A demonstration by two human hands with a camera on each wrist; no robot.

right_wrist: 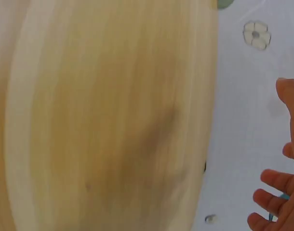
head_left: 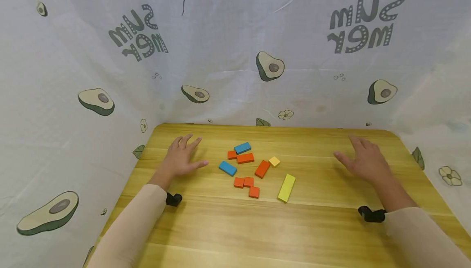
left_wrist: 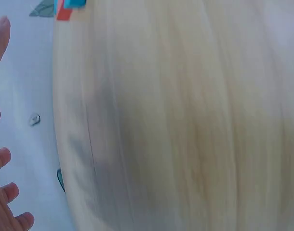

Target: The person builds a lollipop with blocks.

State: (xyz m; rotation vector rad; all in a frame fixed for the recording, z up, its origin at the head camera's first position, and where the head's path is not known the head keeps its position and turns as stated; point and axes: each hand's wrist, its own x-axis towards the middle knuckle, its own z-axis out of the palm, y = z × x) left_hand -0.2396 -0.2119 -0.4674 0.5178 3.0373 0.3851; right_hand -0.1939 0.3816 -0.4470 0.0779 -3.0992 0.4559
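Spread fingers mark my left hand, held over the left part of the table with nothing in it. Nearest to it is a blue block. My right hand is likewise empty, fingers apart, over the right side of the table. Between the hands lie a second blue block, a long yellow-green block, a small yellow cube, two longer red-orange blocks and several small red-orange ones. In the left wrist view, loose fingers show at the edge; the right wrist view shows fingers too.
The wooden table has rounded far corners. A white cloth printed with avocados and lettering hangs behind it and along both sides. A small black device sits at the left wrist, another black device at the right.
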